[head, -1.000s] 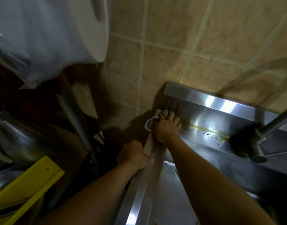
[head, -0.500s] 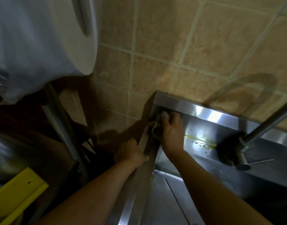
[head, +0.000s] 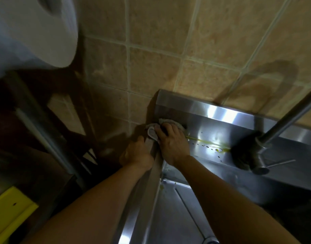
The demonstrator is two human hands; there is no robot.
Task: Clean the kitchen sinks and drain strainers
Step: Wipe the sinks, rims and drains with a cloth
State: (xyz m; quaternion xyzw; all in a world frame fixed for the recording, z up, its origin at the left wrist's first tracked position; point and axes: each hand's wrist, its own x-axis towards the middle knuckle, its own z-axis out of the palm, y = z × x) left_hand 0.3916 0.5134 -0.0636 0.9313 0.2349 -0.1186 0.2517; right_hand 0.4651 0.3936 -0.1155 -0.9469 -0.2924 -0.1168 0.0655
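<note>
Sink [head: 221, 117]: rigid, slick steel. My right hand [head: 172, 143] presses a soft cloth [head: 153, 132] at its far-left corner; left hand [head: 137, 154] grips the rim.

Two bare forearms come up from the bottom edge, no sleeve showing on either anywhere in view, no cuff, no glove. Left hand [head: 136, 153]: bare, no ring to be seen, no watch or band at the wrist. Right hand [head: 172, 145]: bare as well, knuckles and fingers uncovered, nails short as far as the dim light lets you tell, wrist free of any strap. Both forearms look smooth and unmarked; the low light hides finer detail.
</note>
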